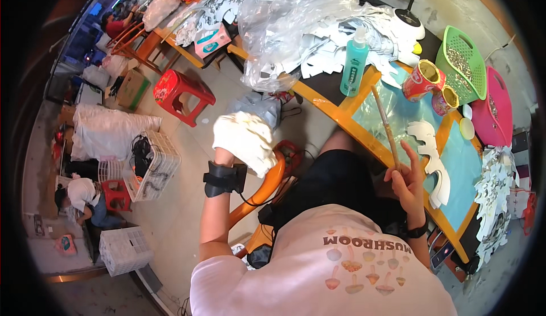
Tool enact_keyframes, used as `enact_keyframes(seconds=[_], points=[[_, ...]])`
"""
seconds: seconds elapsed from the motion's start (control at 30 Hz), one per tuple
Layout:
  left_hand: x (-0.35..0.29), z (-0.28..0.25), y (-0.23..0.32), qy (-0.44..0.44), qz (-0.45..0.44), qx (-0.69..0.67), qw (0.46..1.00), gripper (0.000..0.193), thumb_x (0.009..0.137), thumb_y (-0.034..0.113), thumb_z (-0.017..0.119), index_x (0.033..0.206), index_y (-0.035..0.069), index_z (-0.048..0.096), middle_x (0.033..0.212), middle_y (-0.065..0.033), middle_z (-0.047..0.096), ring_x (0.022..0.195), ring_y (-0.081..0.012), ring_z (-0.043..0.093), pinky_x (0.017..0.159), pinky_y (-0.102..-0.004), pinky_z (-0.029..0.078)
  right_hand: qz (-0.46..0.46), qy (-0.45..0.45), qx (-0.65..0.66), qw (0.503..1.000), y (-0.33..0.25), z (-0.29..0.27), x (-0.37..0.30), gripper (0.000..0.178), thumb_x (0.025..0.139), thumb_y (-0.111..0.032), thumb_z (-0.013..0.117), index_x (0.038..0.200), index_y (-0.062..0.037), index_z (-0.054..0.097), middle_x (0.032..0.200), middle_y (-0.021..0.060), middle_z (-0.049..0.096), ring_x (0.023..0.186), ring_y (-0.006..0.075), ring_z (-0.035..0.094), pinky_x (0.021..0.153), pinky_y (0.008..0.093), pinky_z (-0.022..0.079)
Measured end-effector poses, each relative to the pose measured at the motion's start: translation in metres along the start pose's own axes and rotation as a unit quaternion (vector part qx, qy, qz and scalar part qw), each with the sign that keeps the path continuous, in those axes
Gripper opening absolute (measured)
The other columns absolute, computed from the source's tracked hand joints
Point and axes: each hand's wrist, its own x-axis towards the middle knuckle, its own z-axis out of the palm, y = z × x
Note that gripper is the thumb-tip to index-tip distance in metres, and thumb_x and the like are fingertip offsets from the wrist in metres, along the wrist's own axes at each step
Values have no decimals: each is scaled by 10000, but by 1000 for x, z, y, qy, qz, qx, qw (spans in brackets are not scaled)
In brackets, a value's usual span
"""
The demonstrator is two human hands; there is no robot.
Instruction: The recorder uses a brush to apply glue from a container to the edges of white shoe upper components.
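Note:
My right hand (405, 182) is closed around the lower end of a slim wooden-handled brush (388, 125), its index finger stretched out. The brush stands tilted above the table's blue-green panel. Beside that hand a white scalloped cut-out piece (437, 168) lies over the table's edge frame. Off to the left, away from the table, my left hand holds up a bright white bundle (245, 139) of soft, folded-looking material. The bundle hides my left hand's fingers; only the wrist with a black strap shows below it. What the bundle is made of cannot be told.
On the table (327, 102) are a green squeeze bottle (354, 63), two glue-smeared tins (422, 81), a green basket (463, 68) and a pink basket (493, 111). White cut pieces and clear plastic (290, 23) pile up behind. A red stool (181, 95) and white crates (151, 165) stand left. Two other people are farther off.

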Motion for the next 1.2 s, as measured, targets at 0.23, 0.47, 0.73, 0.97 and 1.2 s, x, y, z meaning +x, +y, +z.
enact_keyframes(seconds=[0.23, 0.47, 0.73, 0.97, 1.2], points=[[21, -27, -25, 219, -85, -124, 964, 257, 948, 250, 558, 1161, 114, 604, 1087, -39, 674, 884, -182, 668, 754, -338, 563, -46, -21, 10, 999, 12, 7, -3, 457, 934, 15, 473, 1373, -91, 401, 925, 72, 642, 589, 23, 454, 527, 150, 348], [40, -85, -192, -294, -12, 690, 662, 347, 792, 345, 680, 1065, 132, 687, 1041, -48, 699, 910, -216, 645, 846, -351, 508, -103, -85, -112, 985, 7, -12, -12, 308, 913, 31, 520, 1214, -27, 551, 930, 80, 657, 615, 36, 514, 523, 171, 393], [8, -37, -182, -447, -352, 608, 554, 231, 796, 258, 694, 963, 101, 727, 947, -93, 717, 832, -273, 680, 771, -397, 529, 0, 39, -85, 996, -2, -33, -46, 314, 904, 39, 517, 1212, -21, 498, 1014, 72, 624, 561, 27, 463, 506, 174, 360], [-5, -28, -172, -351, -203, 600, 690, 205, 834, 264, 620, 926, 123, 738, 969, -146, 711, 904, -325, 676, 784, -406, 531, -8, -11, -66, 998, 2, -37, -52, 230, 915, 71, 433, 1079, -6, 575, 957, 68, 602, 561, 47, 482, 517, 199, 395], [-21, 35, -77, -261, -378, 343, 819, 241, 811, 255, 647, 909, 47, 718, 942, -179, 702, 891, -340, 674, 787, -416, 540, -25, -42, 240, 969, -13, -62, -70, 195, 880, 39, 525, 1052, 49, 614, 1004, 222, 667, 752, 250, 675, 738, 307, 560]])
